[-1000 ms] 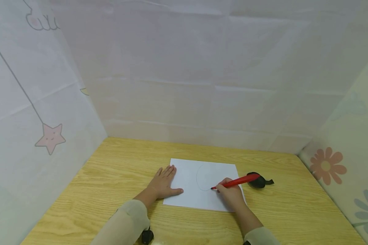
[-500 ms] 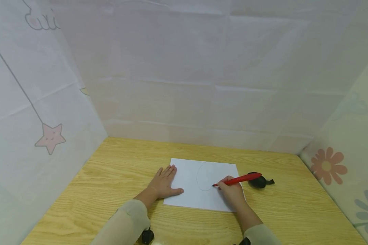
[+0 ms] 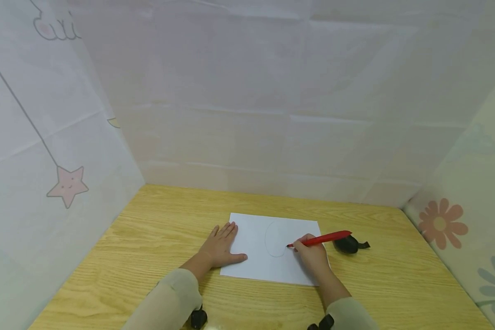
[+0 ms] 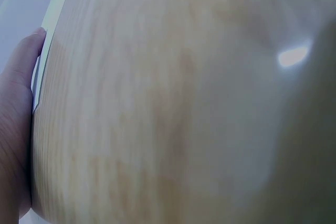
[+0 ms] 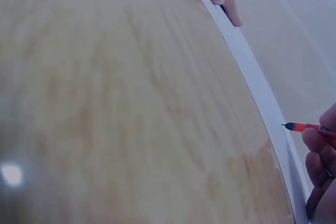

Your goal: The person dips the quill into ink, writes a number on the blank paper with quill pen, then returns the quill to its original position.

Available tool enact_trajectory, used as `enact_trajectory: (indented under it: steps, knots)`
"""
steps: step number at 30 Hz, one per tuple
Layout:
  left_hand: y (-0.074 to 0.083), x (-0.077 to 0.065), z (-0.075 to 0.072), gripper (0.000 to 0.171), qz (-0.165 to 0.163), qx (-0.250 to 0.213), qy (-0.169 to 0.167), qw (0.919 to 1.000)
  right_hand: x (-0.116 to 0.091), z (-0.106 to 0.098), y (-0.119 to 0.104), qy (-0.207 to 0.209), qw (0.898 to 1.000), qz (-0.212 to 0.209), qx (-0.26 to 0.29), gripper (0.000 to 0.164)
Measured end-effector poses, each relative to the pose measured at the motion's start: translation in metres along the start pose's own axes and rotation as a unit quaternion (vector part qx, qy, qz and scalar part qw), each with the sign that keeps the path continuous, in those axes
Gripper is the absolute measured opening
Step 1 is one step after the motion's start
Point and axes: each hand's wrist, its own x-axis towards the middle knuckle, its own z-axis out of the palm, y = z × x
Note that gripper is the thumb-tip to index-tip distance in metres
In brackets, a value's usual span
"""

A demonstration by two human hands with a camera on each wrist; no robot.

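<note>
On the far left, a pale fabric wall covering (image 3: 20, 220) carries a printed pink smiling star (image 3: 68, 185). A beige sleeve (image 3: 165, 298) leads to the left hand (image 3: 220, 251), its grip spread flat, the fingertips over the left edge of a white rectangular sheet of paper (image 3: 247, 229) and the thumb stretched onto it. A small black object (image 3: 198, 318) shows beside that sleeve. The sheet lies flat on the yellow wood-grain desk (image 3: 169, 215) and bears a thin curved line (image 3: 266, 243), like an oval with a gap at upper right. At the line's right end is the dark tip of a thick red pen (image 3: 327, 237); I cannot tell whether it touches the paper. The right hand (image 3: 312, 259) pinches the pen near that tip, its grip closed round it over the sheet's right side. Past the sheet, a black rounded object with a short strap (image 3: 346, 246) rests on the desk, partly behind the pen's slanting upper end. Farther right, a printed coral flower (image 3: 439, 223) decorates the covering.
</note>
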Motion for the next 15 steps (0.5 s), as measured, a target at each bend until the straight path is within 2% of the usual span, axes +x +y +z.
enact_trajectory:
  steps: [15]
  knots:
    - [0.0006,0.0003,0.0000,0.104,-0.002,0.002,-0.004,1.0000,0.0063,0.0018,0.0000,-0.001,1.000,-0.006,0.011,0.012]
